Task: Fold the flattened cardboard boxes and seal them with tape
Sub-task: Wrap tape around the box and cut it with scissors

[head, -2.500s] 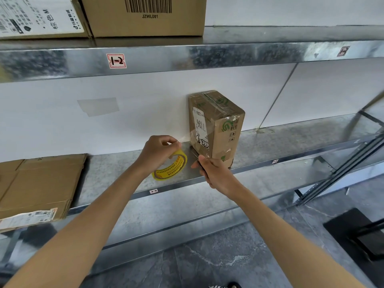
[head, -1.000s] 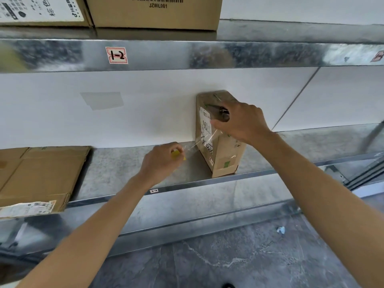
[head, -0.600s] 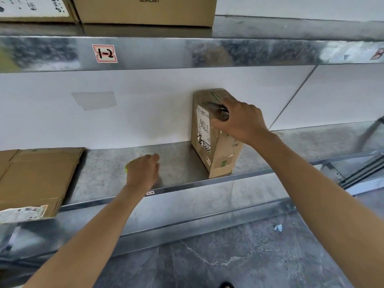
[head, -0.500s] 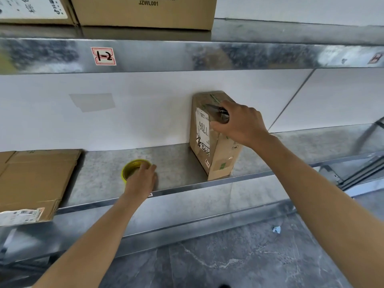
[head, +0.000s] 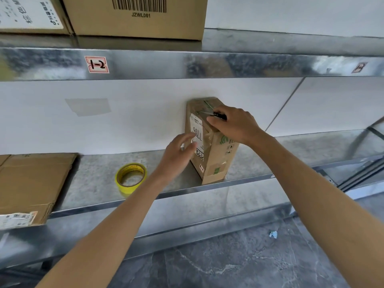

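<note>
A small taped cardboard box (head: 216,163) stands upright on the metal shelf (head: 91,183), against the white wall. My right hand (head: 234,125) rests on its top front edge and grips small black-handled scissors (head: 217,115), blades pointing left over the top. My left hand (head: 178,154) has its fingers spread, the tips touching the white label on the box's left face. A yellow tape roll (head: 131,177) lies flat on the shelf, left of the box and apart from both hands. Flattened cardboard boxes (head: 31,183) lie stacked at the shelf's left end.
The upper shelf's edge (head: 187,63), marked 1-2, overhangs the box closely. Large cartons (head: 137,17) sit on that upper shelf. A lower shelf runs below, with grey stone floor (head: 228,265) beneath and a small paper scrap on it.
My left hand set the tape roll down on the shelf, let go, and moved right to the box's labelled side. My right hand stayed on the box top with the scissors.
</note>
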